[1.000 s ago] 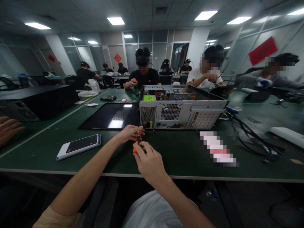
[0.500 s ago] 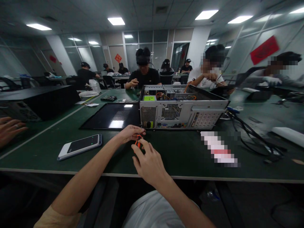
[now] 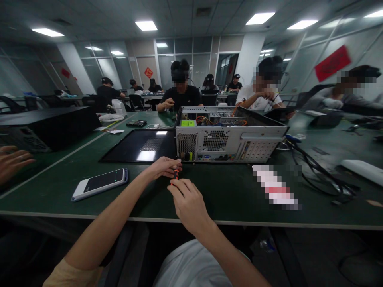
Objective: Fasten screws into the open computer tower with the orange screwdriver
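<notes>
An open grey computer case (image 3: 230,139) lies on its side on the green table (image 3: 227,191), its rear panel facing me. Just in front of its lower left corner, my right hand (image 3: 188,203) grips the orange and black handle of a small screwdriver (image 3: 176,174). My left hand (image 3: 163,166) pinches the screwdriver near its front end, close to the case's rear panel. The tip is hidden by my fingers.
The case's black side panel (image 3: 140,145) lies flat to its left. A white phone (image 3: 100,183) rests at the near left. Black cables (image 3: 317,171) trail on the right. Another person's hand (image 3: 13,159) sits at the left edge; several people work at the far side.
My right hand has turned around the screwdriver handle and regripped it. My left hand has stayed at the front of the tool.
</notes>
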The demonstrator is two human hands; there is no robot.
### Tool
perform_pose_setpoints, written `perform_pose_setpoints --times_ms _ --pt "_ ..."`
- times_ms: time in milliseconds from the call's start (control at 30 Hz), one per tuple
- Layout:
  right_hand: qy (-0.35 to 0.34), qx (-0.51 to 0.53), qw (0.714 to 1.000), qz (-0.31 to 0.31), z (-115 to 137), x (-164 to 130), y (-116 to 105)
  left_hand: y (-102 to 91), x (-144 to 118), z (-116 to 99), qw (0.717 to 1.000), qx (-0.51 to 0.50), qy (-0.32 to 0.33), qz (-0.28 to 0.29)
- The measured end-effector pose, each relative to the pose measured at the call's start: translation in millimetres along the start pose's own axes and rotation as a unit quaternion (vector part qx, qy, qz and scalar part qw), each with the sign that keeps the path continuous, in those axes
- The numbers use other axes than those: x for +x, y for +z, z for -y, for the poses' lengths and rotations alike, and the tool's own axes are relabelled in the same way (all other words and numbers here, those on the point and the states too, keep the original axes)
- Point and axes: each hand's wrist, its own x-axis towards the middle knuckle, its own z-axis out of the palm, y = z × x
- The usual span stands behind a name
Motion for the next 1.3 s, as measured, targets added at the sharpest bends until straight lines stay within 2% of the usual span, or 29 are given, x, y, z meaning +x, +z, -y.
perform_pose_setpoints --times_ms 233,333,433,500,567,733,1067,1300 --pt "-0.019 0.008 0.999 0.032 1 2 -4 -1.4 5 5 0.999 -0.023 0.023 -0.002" --pt "0.024 -0.005 1.0 -0.001 4 3 -7 0.7 5 4 0.999 -0.047 0.025 0.01" --pt "0.096 -0.013 0.995 -0.028 5 3 -8 2.6 3 1 0.998 -0.057 0.01 0.013" --pt "0.133 -0.023 0.991 -0.014 5 4 -6 3.3 0 -1 0.998 -0.064 0.001 0.011" --pt "0.141 -0.034 0.989 0.006 4 5 -5 3.9 -1 -2 0.998 -0.069 -0.002 0.006" --pt "0.111 -0.037 0.993 0.018 4 4 -2 3.6 -2 -2 0.999 -0.035 -0.002 -0.006" --pt "0.079 -0.01 0.997 -0.007 1 -2 1 -0.5 -1 -1 0.999 0.031 0.007 -0.029" --pt "-0.011 -0.002 1.0 -0.027 -1 0 4 1.8 3 2 0.999 0.014 0.011 -0.037"
